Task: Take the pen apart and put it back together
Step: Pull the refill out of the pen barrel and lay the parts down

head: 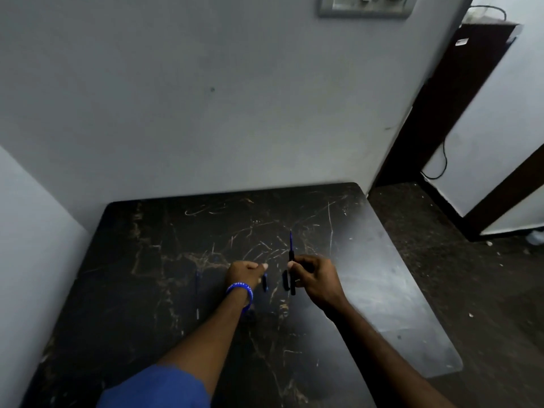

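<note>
My right hand (316,278) grips a black pen barrel (292,285) held upright above the table. A thin blue refill (290,241) sticks out of the barrel's top. My left hand (244,273), with a blue wristband, is closed in a loose fist a short way to the left, and I see nothing in it. A small blue-and-black pen piece (265,282) sits just right of that fist, and a short dark piece (285,279) sits beside the barrel; both look to be on the table. A thin blue part (197,282) lies further left.
The table (382,275) is black and heavily scratched and stands in a corner against grey walls. Its right edge drops to a dark floor. A small pale bit (197,314) lies on the left part of the table. A dark door frame stands at the far right.
</note>
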